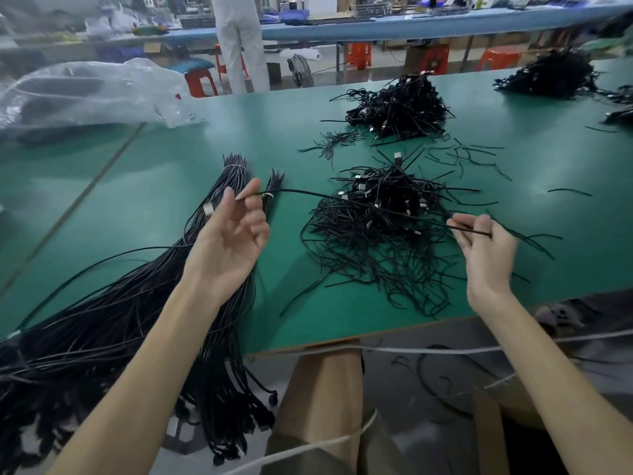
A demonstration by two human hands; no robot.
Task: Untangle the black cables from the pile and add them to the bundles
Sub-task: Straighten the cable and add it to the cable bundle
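Left hand: was raised palm-up above the bundles, its fingertips pinching one black cable, the other fingers loosely curled.
Right hand: pinched the same cable further along between thumb and forefinger, the remaining fingers curled in.
Black cable: ran taut between the two hands, in the air above the near pile.
Silver plug: sat just beside the left hand; it may have been this cable's end, but the view did not settle it.
Large bundle: lay on the green table under the left forearm, tied near its top with a pale band, its far ends hanging over the table's near edge.
Small bundle: lay just beside the large one, also banded.
Far pile: a second tangle, well behind the near one.
Corner pile: a third tangle at the table's far right.
Plastic bag: clear, slumped at the table's far left, with dark shapes inside, too hazy to name.
Blue bin: stood on the far bench, contents hidden.
Loose strands: were scattered on the table between the piles.
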